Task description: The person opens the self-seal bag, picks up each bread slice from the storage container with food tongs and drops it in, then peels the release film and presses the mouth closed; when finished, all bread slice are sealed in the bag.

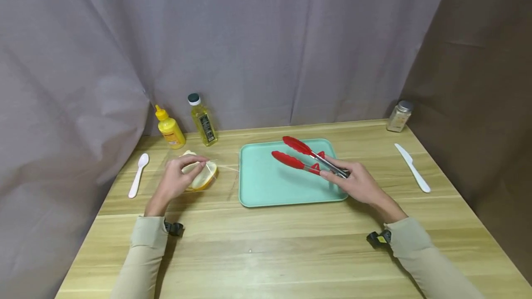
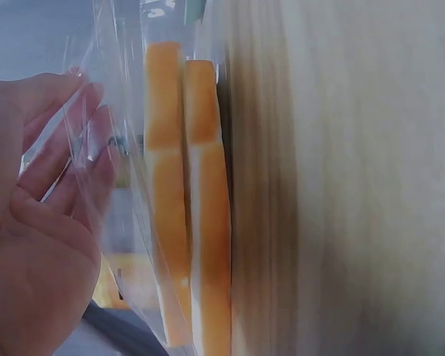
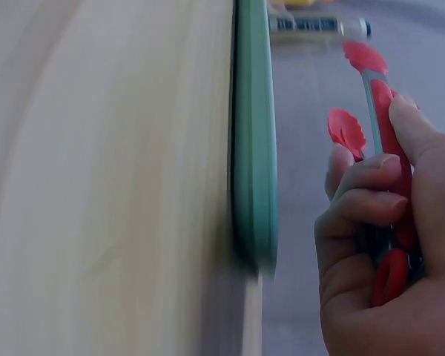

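Observation:
My left hand point(image 1: 176, 180) pinches the edge of a clear plastic bag point(image 2: 126, 126) between thumb and fingertips, over the left part of the table. Inside the bag lie two bread slices point(image 1: 204, 180), stacked flat, their orange-brown crusts point(image 2: 165, 111) facing the left wrist camera. Red-tipped metal tongs point(image 1: 296, 145) are in the grip of my right hand point(image 1: 360, 182), above the right part of a mint green tray point(image 1: 266, 193). Their two scalloped heads stand apart and point left, with nothing between them. In the right wrist view, fingers wrap round the tongs' red handle point(image 3: 400, 193).
A yellow squeeze bottle point(image 1: 171, 132) and an oil bottle point(image 1: 204, 123) stand at the back left. The white spoon point(image 1: 138, 176) lies at far left. On the right are a white knife point(image 1: 412, 168) and a seasoning jar point(image 1: 400, 116). Grey curtains point(image 1: 257, 50) hang behind the table.

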The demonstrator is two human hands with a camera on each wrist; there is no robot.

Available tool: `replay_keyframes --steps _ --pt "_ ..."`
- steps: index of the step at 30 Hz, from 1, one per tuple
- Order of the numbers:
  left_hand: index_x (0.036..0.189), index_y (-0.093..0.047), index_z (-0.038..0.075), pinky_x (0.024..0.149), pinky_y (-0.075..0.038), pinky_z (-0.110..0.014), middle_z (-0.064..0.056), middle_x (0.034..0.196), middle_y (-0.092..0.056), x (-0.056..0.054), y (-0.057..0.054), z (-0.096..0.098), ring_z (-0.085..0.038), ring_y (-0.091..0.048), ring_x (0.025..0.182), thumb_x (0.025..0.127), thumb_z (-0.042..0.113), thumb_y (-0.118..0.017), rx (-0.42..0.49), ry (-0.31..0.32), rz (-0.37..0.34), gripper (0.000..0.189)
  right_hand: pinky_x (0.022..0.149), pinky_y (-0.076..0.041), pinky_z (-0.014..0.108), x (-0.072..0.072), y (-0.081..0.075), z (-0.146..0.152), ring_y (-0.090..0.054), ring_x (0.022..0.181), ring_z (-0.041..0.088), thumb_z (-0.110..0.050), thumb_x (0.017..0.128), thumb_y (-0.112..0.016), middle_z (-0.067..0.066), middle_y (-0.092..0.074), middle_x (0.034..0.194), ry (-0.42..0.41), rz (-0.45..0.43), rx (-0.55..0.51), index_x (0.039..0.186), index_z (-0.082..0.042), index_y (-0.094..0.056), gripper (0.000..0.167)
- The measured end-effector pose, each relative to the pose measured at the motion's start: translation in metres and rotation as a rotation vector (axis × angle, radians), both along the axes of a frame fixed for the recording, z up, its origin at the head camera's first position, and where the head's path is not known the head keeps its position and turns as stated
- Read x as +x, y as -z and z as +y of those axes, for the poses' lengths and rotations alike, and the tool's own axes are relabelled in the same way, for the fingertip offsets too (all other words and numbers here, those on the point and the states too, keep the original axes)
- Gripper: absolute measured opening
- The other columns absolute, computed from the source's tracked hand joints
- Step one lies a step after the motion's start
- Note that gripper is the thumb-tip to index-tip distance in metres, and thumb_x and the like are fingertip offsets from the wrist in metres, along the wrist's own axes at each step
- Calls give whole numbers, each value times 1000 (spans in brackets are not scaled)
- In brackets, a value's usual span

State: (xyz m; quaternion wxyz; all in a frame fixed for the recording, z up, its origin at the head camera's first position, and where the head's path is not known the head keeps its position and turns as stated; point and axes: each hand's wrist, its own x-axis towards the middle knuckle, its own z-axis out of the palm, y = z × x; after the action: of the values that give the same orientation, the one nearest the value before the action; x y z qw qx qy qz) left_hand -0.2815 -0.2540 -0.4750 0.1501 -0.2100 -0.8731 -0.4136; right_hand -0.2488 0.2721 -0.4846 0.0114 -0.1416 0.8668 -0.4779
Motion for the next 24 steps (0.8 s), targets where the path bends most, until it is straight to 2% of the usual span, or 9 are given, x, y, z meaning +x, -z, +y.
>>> replay_keyframes --steps 4,7,9,11,14,17,19,21,24 --pt "113 -84 7 102 -52 -13 -4 114 -84 0 1 0 -21 -77 108 101 10 -77 -7 -1 16 14 47 -47 29 -2 1 29 -56 55 13 -39 103 -77 16 -71 88 117 21 -21 161 -24 -52 65" --pt "113 -84 7 103 -52 -11 -3 114 -84 0 1 1 -19 -76 108 101 11 -77 -10 -1 10 14 52 -50 28 -4 4 48 -60 60 12 -45 103 -75 17 -69 79 218 17 -13 164 -22 -47 71" --pt "113 -84 6 105 -52 -12 -3 114 -84 0 2 1 -18 -76 108 101 11 -77 -6 2 2 14 54 -50 28 -6 5 60 -61 62 11 -50 103 -73 15 -71 80 288 16 13 166 -20 -45 75" --pt "114 -83 6 107 -55 -18 -4 114 -84 -1 2 1 -20 -76 109 102 10 -77 1 8 -3 14 54 -49 28 -8 6 69 -62 62 11 -54 103 -71 14 -71 79 342 19 36 166 -19 -43 78" --pt "116 -83 5 109 -60 -33 -8 119 -82 -2 2 1 -24 -76 113 102 10 -76 14 22 -7 16 50 -46 31 -8 5 78 -61 59 12 -57 104 -68 15 -70 75 391 18 57 166 -15 -44 79" --pt "117 -82 4 110 -60 -46 -12 125 -80 -3 3 0 -28 -74 119 103 10 -75 33 38 -14 17 48 -43 33 -7 5 84 -59 58 14 -59 105 -64 17 -68 75 403 5 88 154 -12 -57 68" --pt "118 -81 4 109 -59 -49 -14 128 -79 -3 4 0 -30 -73 121 102 9 -75 49 46 -22 17 48 -42 34 -6 5 87 -57 58 14 -60 106 -62 17 -67 75 403 -8 118 137 -11 -63 58" --pt "118 -81 4 109 -59 -49 -14 129 -77 -3 4 0 -31 -72 122 102 7 -75 59 49 -28 17 49 -42 34 -5 5 88 -56 60 14 -60 107 -60 15 -66 76 402 -16 152 122 -9 -61 54" --pt "117 -81 3 109 -60 -47 -15 130 -76 -2 4 -1 -31 -70 124 102 6 -75 71 50 -32 17 50 -42 33 -5 7 90 -55 62 16 -60 108 -57 11 -63 75 409 -18 198 110 -7 -56 53"
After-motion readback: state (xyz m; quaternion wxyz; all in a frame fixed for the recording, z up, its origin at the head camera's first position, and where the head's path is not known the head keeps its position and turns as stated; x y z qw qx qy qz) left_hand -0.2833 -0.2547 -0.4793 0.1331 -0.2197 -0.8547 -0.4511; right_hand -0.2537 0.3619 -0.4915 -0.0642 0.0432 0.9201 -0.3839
